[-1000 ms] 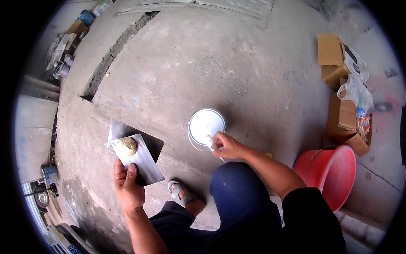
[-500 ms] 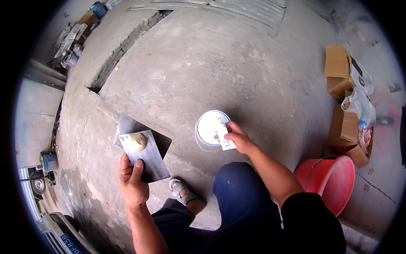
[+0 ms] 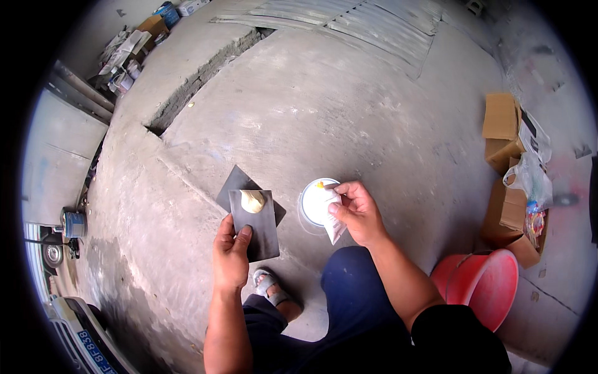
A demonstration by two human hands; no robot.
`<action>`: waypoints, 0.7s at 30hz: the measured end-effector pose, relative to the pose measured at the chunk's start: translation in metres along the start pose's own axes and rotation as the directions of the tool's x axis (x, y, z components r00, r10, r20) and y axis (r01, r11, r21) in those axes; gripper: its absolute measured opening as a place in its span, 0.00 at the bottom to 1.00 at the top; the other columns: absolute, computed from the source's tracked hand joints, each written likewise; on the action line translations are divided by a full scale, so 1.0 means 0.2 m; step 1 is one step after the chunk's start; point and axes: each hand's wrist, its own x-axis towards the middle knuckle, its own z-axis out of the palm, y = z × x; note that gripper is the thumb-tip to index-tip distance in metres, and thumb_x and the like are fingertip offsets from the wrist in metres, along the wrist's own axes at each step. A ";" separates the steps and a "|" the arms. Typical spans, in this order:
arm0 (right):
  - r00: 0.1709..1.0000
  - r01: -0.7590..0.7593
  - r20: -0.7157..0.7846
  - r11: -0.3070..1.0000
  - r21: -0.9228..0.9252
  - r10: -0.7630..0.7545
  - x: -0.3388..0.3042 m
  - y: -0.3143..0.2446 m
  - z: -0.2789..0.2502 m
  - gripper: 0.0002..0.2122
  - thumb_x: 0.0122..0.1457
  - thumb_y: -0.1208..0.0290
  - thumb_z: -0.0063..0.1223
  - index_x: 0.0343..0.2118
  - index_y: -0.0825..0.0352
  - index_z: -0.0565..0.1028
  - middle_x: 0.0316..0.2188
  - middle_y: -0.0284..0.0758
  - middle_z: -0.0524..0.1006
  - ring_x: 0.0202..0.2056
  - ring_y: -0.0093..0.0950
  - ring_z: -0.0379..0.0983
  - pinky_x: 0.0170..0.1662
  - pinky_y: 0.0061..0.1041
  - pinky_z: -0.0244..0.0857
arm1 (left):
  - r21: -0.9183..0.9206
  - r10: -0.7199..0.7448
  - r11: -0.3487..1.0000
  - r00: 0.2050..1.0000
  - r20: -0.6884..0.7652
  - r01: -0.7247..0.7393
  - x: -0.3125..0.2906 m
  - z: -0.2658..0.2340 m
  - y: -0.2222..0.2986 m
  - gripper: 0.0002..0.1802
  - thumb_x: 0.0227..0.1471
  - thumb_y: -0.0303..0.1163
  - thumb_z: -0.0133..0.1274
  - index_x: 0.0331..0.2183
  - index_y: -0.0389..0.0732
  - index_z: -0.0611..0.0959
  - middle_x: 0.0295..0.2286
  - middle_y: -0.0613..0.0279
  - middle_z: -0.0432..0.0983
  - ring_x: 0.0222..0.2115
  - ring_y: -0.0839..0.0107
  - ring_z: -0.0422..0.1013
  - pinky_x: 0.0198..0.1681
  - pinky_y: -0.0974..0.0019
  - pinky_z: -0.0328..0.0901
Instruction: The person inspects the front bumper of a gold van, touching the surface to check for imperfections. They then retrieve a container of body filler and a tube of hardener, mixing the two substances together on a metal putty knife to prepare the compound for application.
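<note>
In my left hand (image 3: 230,252), fingers and thumb are closed on a flat grey metal plate (image 3: 261,234). A dollop of pale cream-coloured paste (image 3: 252,201) sits near its upper edge. Behind it, a second dark plate (image 3: 237,179) sticks out at an angle; how it is held is hidden. My right hand (image 3: 361,215) grips a soft white tube (image 3: 332,218), its flat end hanging down and a bit of yellow showing at the top. Below it on the floor stands a round bucket with a white lid (image 3: 311,202), partly covered by the tube and hand.
To the right lie a tipped red bucket (image 3: 448,274) and cardboard boxes (image 3: 501,118) with a plastic bag (image 3: 532,181). A trench (image 3: 205,75) cuts the concrete floor at far left. A vehicle (image 3: 81,330) stands at lower left, near a blue can (image 3: 73,223).
My left hand has moved right with both plates, closer to the bucket. The right hand has turned the tube so its yellow-tipped end shows higher. The view has shifted slightly.
</note>
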 end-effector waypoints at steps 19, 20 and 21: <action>0.978 -0.078 0.193 0.997 -0.020 0.080 0.01 -0.03 0.29 0.15 0.62 0.75 0.48 0.50 0.69 0.62 0.42 0.37 0.72 0.43 0.20 0.68 0.48 0.23 0.63 | 0.224 0.143 0.965 0.990 -0.008 -0.137 0.00 0.08 -0.02 0.19 0.57 0.21 0.45 0.52 0.32 0.70 0.41 0.61 0.74 0.40 0.77 0.69 0.45 0.73 0.63; 0.978 -0.075 0.195 0.997 -0.034 0.080 0.01 -0.04 0.31 0.15 0.63 0.74 0.46 0.51 0.69 0.63 0.42 0.36 0.72 0.43 0.20 0.68 0.48 0.23 0.63 | 0.218 0.142 0.966 0.990 -0.006 -0.137 0.00 0.07 -0.02 0.19 0.57 0.21 0.45 0.52 0.32 0.70 0.40 0.61 0.74 0.40 0.77 0.69 0.45 0.73 0.64; 0.977 -0.072 0.197 0.996 -0.048 0.080 0.01 -0.05 0.32 0.15 0.64 0.73 0.45 0.52 0.70 0.63 0.41 0.35 0.72 0.43 0.19 0.68 0.49 0.23 0.63 | 0.236 0.141 0.962 0.990 -0.007 -0.135 0.01 0.07 -0.03 0.19 0.57 0.21 0.46 0.51 0.33 0.71 0.39 0.61 0.75 0.39 0.77 0.69 0.44 0.73 0.64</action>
